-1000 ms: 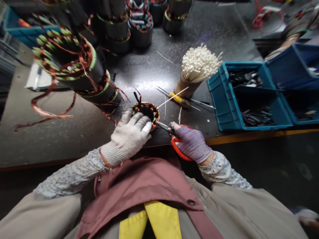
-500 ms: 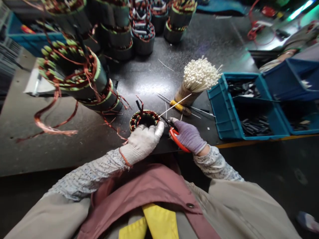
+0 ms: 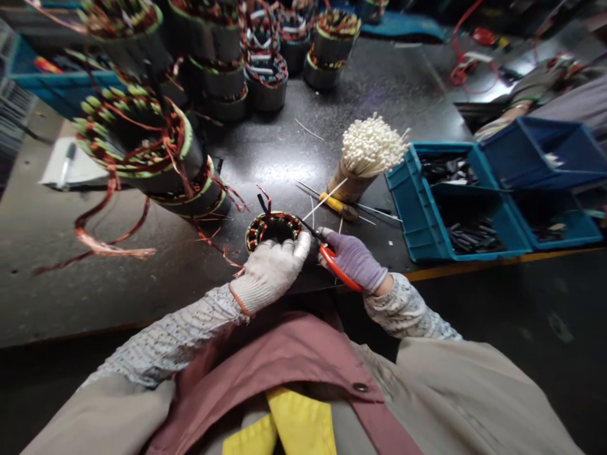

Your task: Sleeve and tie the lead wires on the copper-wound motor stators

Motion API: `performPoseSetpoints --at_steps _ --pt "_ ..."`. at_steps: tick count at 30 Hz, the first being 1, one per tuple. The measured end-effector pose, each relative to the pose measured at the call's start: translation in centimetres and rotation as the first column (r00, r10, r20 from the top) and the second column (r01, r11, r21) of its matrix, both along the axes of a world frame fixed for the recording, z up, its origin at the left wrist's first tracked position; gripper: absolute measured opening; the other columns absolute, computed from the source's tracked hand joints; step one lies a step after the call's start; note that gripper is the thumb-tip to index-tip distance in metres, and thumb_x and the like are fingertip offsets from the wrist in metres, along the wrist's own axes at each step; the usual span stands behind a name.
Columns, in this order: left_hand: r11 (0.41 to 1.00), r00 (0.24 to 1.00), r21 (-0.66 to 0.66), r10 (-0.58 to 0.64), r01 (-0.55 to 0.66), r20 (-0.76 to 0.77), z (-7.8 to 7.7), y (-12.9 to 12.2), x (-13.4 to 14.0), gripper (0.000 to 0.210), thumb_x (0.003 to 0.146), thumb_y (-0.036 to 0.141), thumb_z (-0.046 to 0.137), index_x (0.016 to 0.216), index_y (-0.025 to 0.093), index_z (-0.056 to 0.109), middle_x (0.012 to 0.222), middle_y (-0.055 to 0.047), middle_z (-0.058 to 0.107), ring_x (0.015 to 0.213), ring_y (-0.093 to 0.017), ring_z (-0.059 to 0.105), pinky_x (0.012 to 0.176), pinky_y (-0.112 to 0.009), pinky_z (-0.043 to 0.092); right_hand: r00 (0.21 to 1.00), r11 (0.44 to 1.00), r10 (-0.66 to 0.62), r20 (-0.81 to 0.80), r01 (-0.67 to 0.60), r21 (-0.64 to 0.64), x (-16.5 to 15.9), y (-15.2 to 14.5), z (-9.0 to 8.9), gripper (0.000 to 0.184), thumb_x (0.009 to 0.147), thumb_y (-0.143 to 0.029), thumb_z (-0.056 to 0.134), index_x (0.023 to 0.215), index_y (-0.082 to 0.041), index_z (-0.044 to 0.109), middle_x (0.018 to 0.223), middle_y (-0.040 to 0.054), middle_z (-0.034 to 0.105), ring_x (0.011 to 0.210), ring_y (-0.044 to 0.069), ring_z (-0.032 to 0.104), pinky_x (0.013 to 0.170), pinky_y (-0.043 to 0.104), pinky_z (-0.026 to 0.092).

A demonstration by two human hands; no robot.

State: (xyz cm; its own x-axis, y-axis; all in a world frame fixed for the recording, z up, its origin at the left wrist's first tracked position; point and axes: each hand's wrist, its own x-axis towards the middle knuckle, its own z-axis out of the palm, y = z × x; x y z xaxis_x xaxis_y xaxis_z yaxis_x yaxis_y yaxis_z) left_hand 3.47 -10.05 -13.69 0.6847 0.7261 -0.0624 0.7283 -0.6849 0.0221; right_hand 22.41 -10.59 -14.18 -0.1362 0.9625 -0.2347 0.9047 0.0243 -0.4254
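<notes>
A small motor stator (image 3: 255, 235) with copper windings stands at the table's front edge. My left hand (image 3: 272, 268), in a white glove, grips its near rim, fingers over the opening and thumb on the right side. My right hand (image 3: 353, 260), in a purple glove, is closed on red-handled scissors (image 3: 339, 270). Their dark blades point at the stator's right rim, close to my left thumb; whether they touch anything is unclear. From that rim a thin white stick (image 3: 327, 199) slants up to the right. Behind it lies a yellow-handled tool (image 3: 334, 203).
A holder (image 3: 351, 180) packed with white sticks stands beyond the scissors. Blue bins (image 3: 420, 230) with dark pieces are on the right. Larger stators (image 3: 190, 155) with loose copper leads crowd the left and back. Another person's arm (image 3: 512, 114) reaches in at far right.
The view has shifted slightly. The white stick's upper end is further left and less of its length shows. Both hands keep nearly the same place and grip.
</notes>
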Motion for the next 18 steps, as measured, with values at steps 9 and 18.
performPoseSetpoints --at_steps 9,18 --pt "0.999 0.999 -0.037 0.01 -0.011 -0.034 0.9 -3.8 -6.0 0.062 0.09 0.015 0.048 0.151 0.017 0.037 0.089 -0.011 0.069 0.073 -0.023 0.067 0.069 -0.036 0.051 0.981 0.994 -0.09 0.17 0.078 0.076 2.2 -3.3 -0.2 0.046 0.081 -0.023 0.056 0.127 -0.019 0.064 0.077 0.0056 0.075 0.067 0.023 0.071 0.06 0.029 0.052" --pt "0.701 0.668 0.082 0.703 -0.708 -0.243 3.1 -2.2 -21.3 0.057 0.094 0.036 0.045 0.143 0.007 0.043 0.095 -0.02 0.073 0.087 -0.032 0.071 0.074 -0.039 0.053 0.89 0.966 0.066 0.451 -0.17 0.195 1.4 -0.7 -1.7 0.042 0.088 -0.034 0.056 0.127 -0.018 0.065 0.102 0.0158 0.075 0.076 0.028 0.073 0.056 0.033 0.053"
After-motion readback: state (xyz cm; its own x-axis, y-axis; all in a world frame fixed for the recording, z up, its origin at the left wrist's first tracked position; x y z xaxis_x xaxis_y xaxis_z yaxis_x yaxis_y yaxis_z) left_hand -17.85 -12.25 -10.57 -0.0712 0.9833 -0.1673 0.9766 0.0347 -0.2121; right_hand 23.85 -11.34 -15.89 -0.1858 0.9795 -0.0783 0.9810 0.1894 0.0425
